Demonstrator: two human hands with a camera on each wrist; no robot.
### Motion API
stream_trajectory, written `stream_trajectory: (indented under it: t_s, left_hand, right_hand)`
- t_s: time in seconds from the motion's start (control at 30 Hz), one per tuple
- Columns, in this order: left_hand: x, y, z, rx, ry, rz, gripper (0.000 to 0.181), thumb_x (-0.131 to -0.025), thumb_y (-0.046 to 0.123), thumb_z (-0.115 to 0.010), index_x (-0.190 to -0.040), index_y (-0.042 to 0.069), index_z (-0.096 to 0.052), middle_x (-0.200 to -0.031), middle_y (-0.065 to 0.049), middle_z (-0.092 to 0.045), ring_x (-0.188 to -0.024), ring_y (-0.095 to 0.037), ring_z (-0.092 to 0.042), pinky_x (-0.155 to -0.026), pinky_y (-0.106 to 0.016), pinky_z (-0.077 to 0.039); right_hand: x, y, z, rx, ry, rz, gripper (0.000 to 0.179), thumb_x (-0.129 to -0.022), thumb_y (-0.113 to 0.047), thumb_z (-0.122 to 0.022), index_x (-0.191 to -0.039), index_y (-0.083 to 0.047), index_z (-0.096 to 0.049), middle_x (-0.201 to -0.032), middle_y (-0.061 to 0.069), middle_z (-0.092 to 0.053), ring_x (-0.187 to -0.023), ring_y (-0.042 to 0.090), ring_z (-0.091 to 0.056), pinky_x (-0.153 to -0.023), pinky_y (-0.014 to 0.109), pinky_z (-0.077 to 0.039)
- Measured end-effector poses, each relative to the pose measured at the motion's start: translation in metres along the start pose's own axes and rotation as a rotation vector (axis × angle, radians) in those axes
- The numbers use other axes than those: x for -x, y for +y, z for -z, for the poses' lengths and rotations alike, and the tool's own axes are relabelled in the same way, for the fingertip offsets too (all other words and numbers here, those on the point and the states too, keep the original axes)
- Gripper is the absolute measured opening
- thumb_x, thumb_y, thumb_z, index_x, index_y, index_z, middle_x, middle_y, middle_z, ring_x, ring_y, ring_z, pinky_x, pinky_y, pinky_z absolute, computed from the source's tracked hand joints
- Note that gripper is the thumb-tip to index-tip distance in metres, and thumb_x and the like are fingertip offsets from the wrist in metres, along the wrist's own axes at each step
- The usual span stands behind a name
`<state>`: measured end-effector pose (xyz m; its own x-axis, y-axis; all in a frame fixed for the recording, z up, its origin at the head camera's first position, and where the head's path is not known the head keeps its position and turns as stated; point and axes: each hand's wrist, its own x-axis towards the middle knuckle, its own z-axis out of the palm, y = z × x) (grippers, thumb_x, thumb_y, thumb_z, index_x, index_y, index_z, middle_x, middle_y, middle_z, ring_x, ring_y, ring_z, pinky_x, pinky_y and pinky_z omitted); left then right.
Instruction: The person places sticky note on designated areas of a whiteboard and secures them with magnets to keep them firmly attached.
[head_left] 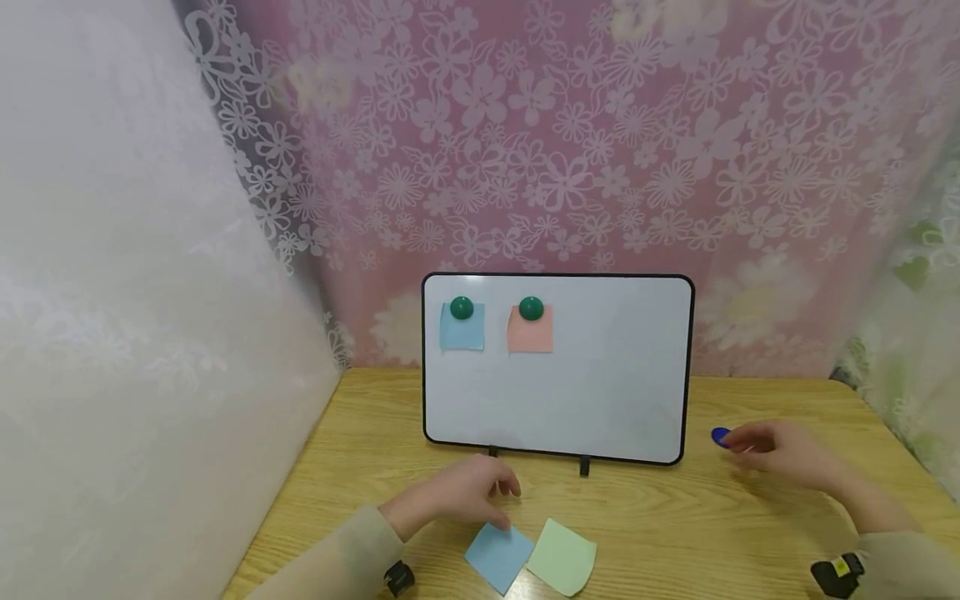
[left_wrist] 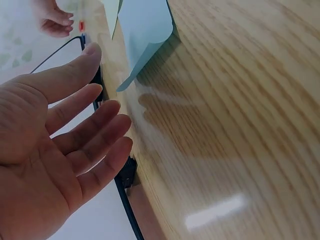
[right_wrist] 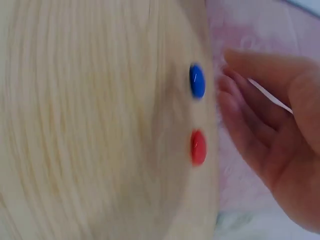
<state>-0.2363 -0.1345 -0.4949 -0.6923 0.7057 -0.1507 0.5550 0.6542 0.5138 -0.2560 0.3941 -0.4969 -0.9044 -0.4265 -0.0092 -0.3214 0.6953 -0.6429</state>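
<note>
My left hand [head_left: 467, 493] hovers with loosely bent fingers just behind a loose light-blue sticky note [head_left: 498, 560]. In the left wrist view a gap separates that hand's fingers from the curled note [left_wrist: 147, 42]. Beside it on the table lies a pale-green sticky note [head_left: 564, 560]. Over at the right, my right hand [head_left: 795, 454] reaches toward a blue round magnet [head_left: 721, 437]. The right wrist view has the blue magnet [right_wrist: 197, 81] and a red magnet [right_wrist: 198, 147] on the table, apart from the relaxed fingers. My right hand hides the red one in the head view.
A black-framed whiteboard [head_left: 600, 392] stands upright on small black feet [head_left: 584, 466]. Green magnets [head_left: 462, 308] hold a blue note [head_left: 462, 335] and a pink note [head_left: 531, 337] on its upper left. Behind hangs a flowered pink curtain [head_left: 525, 167]; a pale sheet [head_left: 150, 333] borders the left.
</note>
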Motion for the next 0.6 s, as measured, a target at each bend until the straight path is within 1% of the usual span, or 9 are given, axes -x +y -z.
stream_trajectory:
  t_s: [0.07,0.13,0.17,0.2,0.27,0.33,0.4,0.47,0.6]
  left_hand:
    - [0.000,0.001,-0.002,-0.047,-0.005,0.004,0.038,-0.083,0.027,-0.096,-0.116,0.018,-0.079,-0.104,0.012,-0.070,-0.091,-0.005,-0.061,-0.081,-0.020,-0.051]
    - [0.000,0.003,-0.003,-0.092,-0.011,0.011,0.040,-0.082,0.029,-0.097,-0.116,0.019,-0.079,-0.104,0.013,-0.069,-0.091,-0.003,-0.060,-0.082,-0.020,-0.050]
    - [0.000,0.004,-0.003,-0.112,-0.014,0.016,0.041,-0.081,0.030,-0.098,-0.116,0.020,-0.079,-0.103,0.013,-0.069,-0.091,-0.002,-0.059,-0.081,-0.020,-0.050]
    - [0.000,0.005,-0.004,-0.129,-0.018,0.018,0.042,-0.080,0.031,-0.098,-0.116,0.020,-0.079,-0.103,0.013,-0.068,-0.090,-0.002,-0.058,-0.081,-0.020,-0.050]
    - [0.001,0.006,-0.005,-0.150,-0.026,0.023,0.043,-0.080,0.031,-0.099,-0.115,0.020,-0.078,-0.102,0.013,-0.067,-0.089,-0.001,-0.057,-0.080,-0.020,-0.050]
    - [0.001,0.007,-0.005,-0.158,-0.038,0.025,0.042,-0.079,0.031,-0.099,-0.114,0.021,-0.078,-0.100,0.013,-0.065,-0.088,0.000,-0.056,-0.079,-0.020,-0.050]
    - [0.001,0.007,-0.007,-0.166,-0.049,0.029,0.042,-0.079,0.032,-0.099,-0.113,0.022,-0.078,-0.099,0.014,-0.063,-0.087,0.000,-0.055,-0.079,-0.019,-0.049]
    - [0.000,0.008,-0.007,-0.181,-0.054,0.025,0.041,-0.078,0.032,-0.100,-0.112,0.023,-0.079,-0.098,0.014,-0.062,-0.087,0.000,-0.054,-0.079,-0.019,-0.049]
    - [0.000,0.010,-0.007,-0.209,-0.065,0.016,0.041,-0.077,0.032,-0.100,-0.111,0.023,-0.079,-0.094,0.014,-0.059,-0.084,0.000,-0.052,-0.077,-0.018,-0.048]
  right_hand:
    - [0.004,0.010,0.008,0.083,0.100,-0.084,0.036,-0.103,-0.016,-0.075,-0.129,0.007,-0.070,-0.113,0.020,-0.075,-0.095,0.015,-0.072,-0.072,0.032,-0.060]
    - [0.007,0.019,0.014,0.134,0.160,-0.169,0.046,-0.103,-0.025,-0.075,-0.134,0.008,-0.067,-0.119,0.027,-0.072,-0.100,0.030,-0.072,-0.075,0.041,-0.061]
    - [0.008,0.023,0.016,0.154,0.173,-0.199,0.052,-0.103,-0.029,-0.075,-0.137,0.009,-0.064,-0.123,0.031,-0.069,-0.103,0.039,-0.071,-0.076,0.046,-0.061]
    - [0.008,0.027,0.018,0.164,0.169,-0.225,0.057,-0.103,-0.033,-0.075,-0.139,0.010,-0.062,-0.126,0.036,-0.066,-0.105,0.047,-0.069,-0.077,0.051,-0.060]
    - [0.007,0.034,0.021,0.196,0.160,-0.255,0.064,-0.102,-0.040,-0.075,-0.140,0.011,-0.061,-0.131,0.041,-0.061,-0.109,0.055,-0.065,-0.079,0.059,-0.058]
    - [0.006,0.040,0.023,0.221,0.142,-0.258,0.066,-0.101,-0.041,-0.076,-0.138,0.012,-0.061,-0.131,0.043,-0.059,-0.109,0.058,-0.064,-0.080,0.062,-0.057]
    - [0.004,0.044,0.023,0.233,0.122,-0.256,0.067,-0.099,-0.042,-0.078,-0.135,0.013,-0.063,-0.127,0.042,-0.061,-0.106,0.057,-0.065,-0.079,0.063,-0.057]
    - [0.002,0.046,0.023,0.240,0.112,-0.256,0.066,-0.097,-0.040,-0.081,-0.132,0.013,-0.064,-0.122,0.040,-0.064,-0.103,0.053,-0.067,-0.079,0.062,-0.057]
    - [-0.001,0.050,0.022,0.237,0.097,-0.266,0.062,-0.095,-0.036,-0.083,-0.125,0.015,-0.067,-0.111,0.031,-0.071,-0.094,0.045,-0.069,-0.077,0.059,-0.058]
